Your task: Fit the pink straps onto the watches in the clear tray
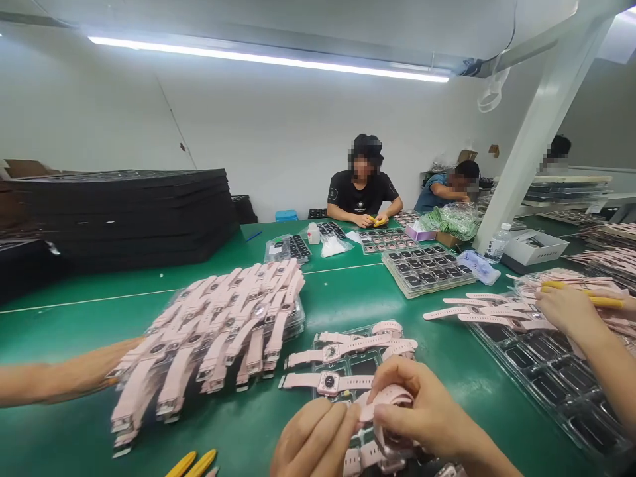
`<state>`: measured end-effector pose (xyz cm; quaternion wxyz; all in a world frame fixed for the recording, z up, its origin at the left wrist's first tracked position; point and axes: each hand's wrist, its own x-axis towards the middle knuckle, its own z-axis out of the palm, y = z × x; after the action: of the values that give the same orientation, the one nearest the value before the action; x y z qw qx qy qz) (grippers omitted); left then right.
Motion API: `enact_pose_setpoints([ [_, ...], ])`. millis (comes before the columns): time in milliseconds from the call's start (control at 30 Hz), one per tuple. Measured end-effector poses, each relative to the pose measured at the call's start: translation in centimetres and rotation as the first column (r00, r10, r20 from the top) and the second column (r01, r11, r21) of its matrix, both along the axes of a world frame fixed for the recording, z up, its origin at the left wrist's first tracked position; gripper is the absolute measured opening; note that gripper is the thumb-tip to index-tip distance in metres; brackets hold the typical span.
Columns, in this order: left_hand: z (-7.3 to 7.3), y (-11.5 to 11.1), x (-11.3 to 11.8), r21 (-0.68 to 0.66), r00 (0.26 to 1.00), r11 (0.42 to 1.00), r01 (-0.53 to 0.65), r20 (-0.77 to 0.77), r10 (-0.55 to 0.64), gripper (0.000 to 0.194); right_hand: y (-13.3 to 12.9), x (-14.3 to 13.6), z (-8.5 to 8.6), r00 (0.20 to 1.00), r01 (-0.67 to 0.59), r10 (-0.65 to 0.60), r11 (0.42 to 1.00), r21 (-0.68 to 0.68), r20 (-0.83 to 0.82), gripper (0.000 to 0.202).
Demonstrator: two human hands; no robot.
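At the near edge, the left hand point(314, 440) has its fingers bent and drawn together, the fingertips pinching one end of a pink watch strap point(396, 395). The right hand point(422, 407) grips the same strap, curled into a loop, between thumb and bent forefinger; the position of its remaining fingers cannot be told. The strap is held above a clear tray point(322, 346), on which further pink-strapped watches lie, one with its round sensor back point(329, 382) facing up. A yellow-handled tool point(191, 465) lies left of the hands, cut by the frame edge.

To the left, a co-worker's forearm point(74, 376) reaches to a stack of trays overlaid with pink straps point(218, 318). To the right, another person's hand point(566, 310) is over pink straps beside a yellow-handled implement point(609, 301); below it is a tray with dark compartments point(556, 364).

Farther along the green table point(342, 291) stand a tray stack with black pieces point(427, 265), a small white bottle point(313, 233) and a clear water bottle point(498, 244). A tall pile of black trays point(134, 218) is at far left. Across the table, a person in a black shirt point(365, 195) holds something yellow point(379, 222).
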<state>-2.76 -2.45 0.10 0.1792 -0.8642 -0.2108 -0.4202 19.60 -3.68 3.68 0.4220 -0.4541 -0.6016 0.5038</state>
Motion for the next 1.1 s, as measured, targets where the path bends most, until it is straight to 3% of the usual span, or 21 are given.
enact_pose_setpoints([
  [67, -0.4, 0.6, 0.7, 0.022, 0.993, 1.000, 0.013, 0.119, -0.016, 0.021, 0.1, 0.5, 0.2, 0.981, -0.097, 0.079, 0.990, 0.099, 0.175, 0.019],
  [133, -0.5, 1.2, 1.2, 0.002, 0.983, 1.000, 0.007, 0.184, -0.007, 0.021, 0.4, 1.2, 0.3, 0.941, -0.143, 0.071, 0.969, 0.199, 0.331, 0.019],
  [200, -0.3, 1.6, 1.5, -0.069, 0.969, 0.997, -0.021, 0.244, 0.037, 0.021, 1.2, 2.2, 0.3, 0.910, -0.075, -0.053, 0.954, 0.291, 0.410, 0.017],
  [300, 0.2, 1.9, 1.6, -0.181, 0.933, 0.983, -0.038, 0.345, 0.099, 0.025, 3.2, 3.5, 0.3, 0.861, 0.131, -0.287, 0.923, 0.362, 0.421, 0.017],
  [367, 0.4, 2.0, 1.6, -0.204, 0.925, 0.979, -0.024, 0.366, 0.099, 0.026, 4.8, 3.6, 0.1, 0.833, 0.154, -0.308, 0.927, 0.343, 0.459, 0.020],
  [467, 0.3, 2.0, 1.6, -0.190, 0.928, 0.982, 0.005, 0.368, 0.066, 0.027, 6.8, 2.5, -0.8, 0.817, 0.011, -0.168, 0.961, 0.277, 0.551, 0.019],
  [600, 0.4, 2.2, 1.7, -0.195, 0.917, 0.981, 0.013, 0.394, 0.066, 0.028, 8.0, 0.8, -2.3, 0.763, -0.179, 0.005, 0.962, 0.204, 0.646, 0.015],
  [733, 0.5, 2.4, 1.8, -0.212, 0.912, 0.977, 0.016, 0.403, 0.073, 0.029, 8.6, 0.4, -2.1, 0.676, -0.277, 0.070, 0.947, 0.165, 0.734, 0.014],
  [833, 0.3, 2.4, 1.7, -0.207, 0.917, 0.978, 0.034, 0.396, 0.052, 0.029, 9.7, -0.2, -1.3, 0.597, -0.244, 0.014, 0.956, 0.164, 0.802, 0.023],
  [933, 0.0, 2.5, 1.5, -0.215, 0.921, 0.976, 0.043, 0.386, 0.045, 0.028, 11.4, -1.4, -1.0, 0.453, -0.137, -0.038, 0.984, 0.112, 0.891, 0.032],
  [1100, -0.2, 2.8, 1.4, -0.238, 0.933, 0.969, 0.059, 0.358, 0.031, 0.027, 14.0, -2.8, -1.1, 0.234, -0.033, 0.089, 0.996, -0.084, 0.968, 0.023],
])
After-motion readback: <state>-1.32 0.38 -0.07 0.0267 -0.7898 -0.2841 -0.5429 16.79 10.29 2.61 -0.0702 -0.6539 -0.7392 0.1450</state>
